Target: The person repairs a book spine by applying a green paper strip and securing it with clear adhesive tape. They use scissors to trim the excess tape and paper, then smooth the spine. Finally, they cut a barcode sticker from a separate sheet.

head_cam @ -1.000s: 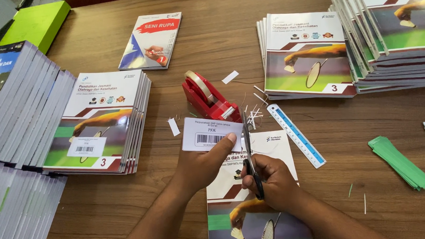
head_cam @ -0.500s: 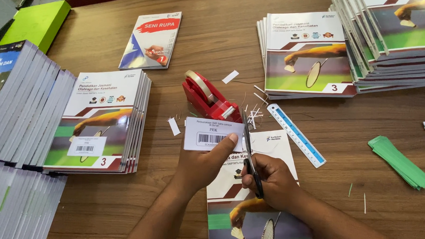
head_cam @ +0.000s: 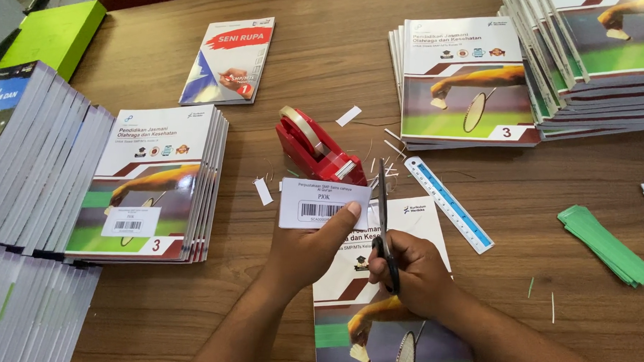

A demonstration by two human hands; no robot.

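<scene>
My left hand (head_cam: 305,246) pinches a white barcode label (head_cam: 320,201) between thumb and fingers, holding it up over the table. My right hand (head_cam: 412,266) grips black-handled scissors (head_cam: 384,213), whose blades point away from me along the label's right edge. Both hands hover over a book (head_cam: 375,304) with a badminton cover that lies in front of me. A red tape dispenser (head_cam: 312,146) stands just beyond the label.
A blue-and-white ruler (head_cam: 447,203) lies right of the scissors. Stacks of matching books sit at left (head_cam: 154,182) and far right (head_cam: 468,82). A single red-titled book (head_cam: 228,60), green paper strips (head_cam: 605,244), a green folder (head_cam: 52,36) and paper scraps (head_cam: 263,191) lie around.
The label and my left hand have shifted slightly toward me and lower; the scissors stay along the label's right edge.
</scene>
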